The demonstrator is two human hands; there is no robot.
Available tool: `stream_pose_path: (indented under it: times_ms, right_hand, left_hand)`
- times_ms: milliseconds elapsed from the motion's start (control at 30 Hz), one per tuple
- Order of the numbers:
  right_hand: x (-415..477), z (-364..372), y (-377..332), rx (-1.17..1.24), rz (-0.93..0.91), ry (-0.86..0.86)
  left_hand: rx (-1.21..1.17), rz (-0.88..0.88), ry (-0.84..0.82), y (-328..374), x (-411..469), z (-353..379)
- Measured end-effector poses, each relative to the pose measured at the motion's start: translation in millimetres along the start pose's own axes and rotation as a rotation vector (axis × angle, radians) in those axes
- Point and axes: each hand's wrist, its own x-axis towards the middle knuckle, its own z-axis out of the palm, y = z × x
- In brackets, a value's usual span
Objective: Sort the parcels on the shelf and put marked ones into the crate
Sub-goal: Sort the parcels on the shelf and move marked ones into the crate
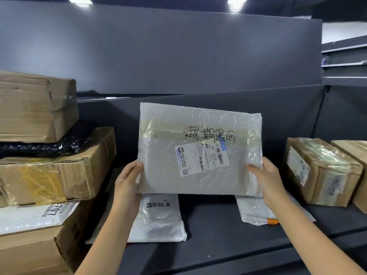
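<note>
A flat grey bubble-wrap parcel (198, 181) is held upright above the dark shelf (218, 231), its face toward me. Black handwritten characters run across its tape, and a white shipping label sits below them. My left hand (127, 181) grips its lower left edge, thumb on the front. My right hand (266, 179) grips its lower right edge the same way. Two white plastic mailers lie flat on the shelf under it, one (158, 219) at the left and one (252, 211) at the right. No crate is in view.
A stack of cardboard boxes (49, 169) with a black bag and a white mailer between them fills the shelf's left end. Two taped cardboard boxes (321, 171) stand at the right end. The shelf's dark back panel (178, 56) rises behind.
</note>
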Motion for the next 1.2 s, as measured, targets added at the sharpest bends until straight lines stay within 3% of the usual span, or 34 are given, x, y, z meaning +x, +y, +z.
stream_pose_path:
  times_ms: [367, 700, 1200]
  right_hand:
    - [-19.5, -11.4, -7.0, -0.014, -0.023, -0.013]
    - [-52.1, -15.9, 3.4, -0.020, 0.048, 0.125]
    - [-159.8, -145.3, -11.6, -0.035, 0.091, 0.289]
  left_hand:
    - [0.018, -0.038, 0.034, -4.0, 7.2, -0.8]
    - [0.041, -0.054, -0.030, -22.4, 6.2, -6.2]
    - [0.122, -0.121, -0.211, -35.5, -116.3, 57.0]
